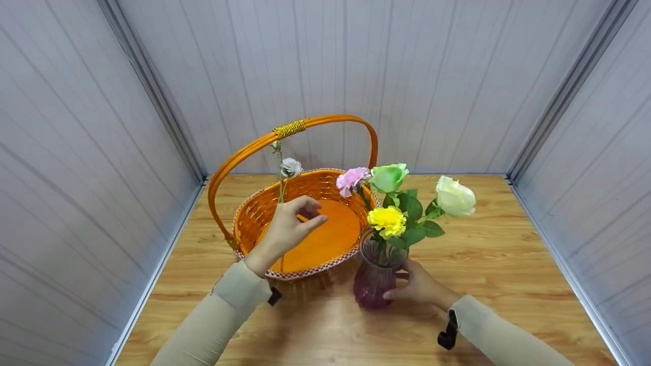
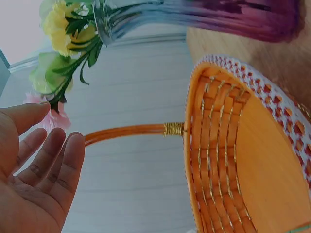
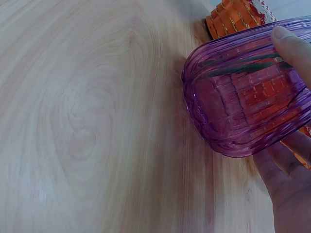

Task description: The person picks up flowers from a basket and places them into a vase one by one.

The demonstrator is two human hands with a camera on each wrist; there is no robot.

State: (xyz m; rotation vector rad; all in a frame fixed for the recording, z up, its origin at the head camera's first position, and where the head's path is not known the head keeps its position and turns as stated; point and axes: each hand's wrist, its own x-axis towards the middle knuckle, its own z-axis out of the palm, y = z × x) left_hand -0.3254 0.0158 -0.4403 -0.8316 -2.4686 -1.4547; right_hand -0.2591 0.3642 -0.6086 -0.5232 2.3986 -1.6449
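Note:
My left hand [image 1: 291, 223] hovers over the orange woven basket [image 1: 338, 223], its fingers loosely bent. Nothing lies between thumb and fingers [image 2: 73, 160] in the left wrist view. A small white flower [image 1: 291, 167] on a long stem leans in the basket, the stem partly hidden behind that hand. My right hand [image 1: 422, 287] grips the side of a clear-to-purple glass vase [image 1: 374, 287], which seems tilted in the right wrist view. In the vase stand a pink carnation [image 1: 352, 180], a yellow carnation [image 1: 387, 222], a green rose [image 1: 389, 177] and a cream rose [image 1: 455, 196].
The basket's tall arched handle [image 1: 218, 188] rises over its left and back, with gold wrapping at the top. Its rim has white and red braid. The wood-grain table [image 1: 488, 264] is enclosed by pale panel walls [image 1: 325, 76] at the back and sides.

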